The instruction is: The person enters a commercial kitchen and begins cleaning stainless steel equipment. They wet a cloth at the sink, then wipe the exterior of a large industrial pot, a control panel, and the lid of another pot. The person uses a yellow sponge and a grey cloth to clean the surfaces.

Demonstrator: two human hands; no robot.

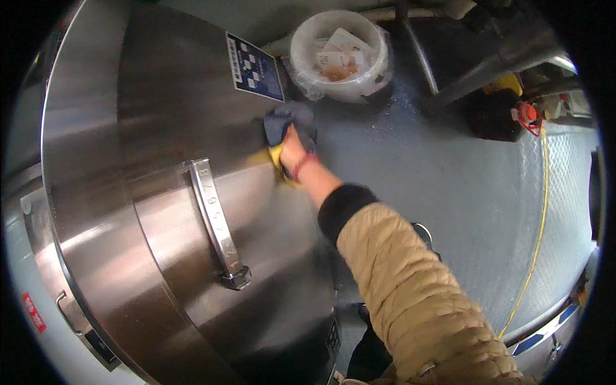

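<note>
My right hand [291,150], with a red band at the wrist, grips a dark blue-grey cloth [283,126] with yellow edging. It presses the cloth against the front of a large stainless-steel cabinet [269,211], near its right side. The hand and cloth are slightly blurred. Left of the hand, a long metal handle [215,216] marked with a row of digits is fixed to the steel. Above the cloth, a dark blue printed sticker [256,66] is stuck on the same surface. My left hand is out of view.
A white round bucket [298,57] lined with clear plastic holds discarded packaging beyond the cabinet. At right stand a dark jug [495,118] with a red cap and a metal table leg [419,55]. A yellow line [539,231] runs along the grey floor [447,187]. My shoe shows beneath the sleeve.
</note>
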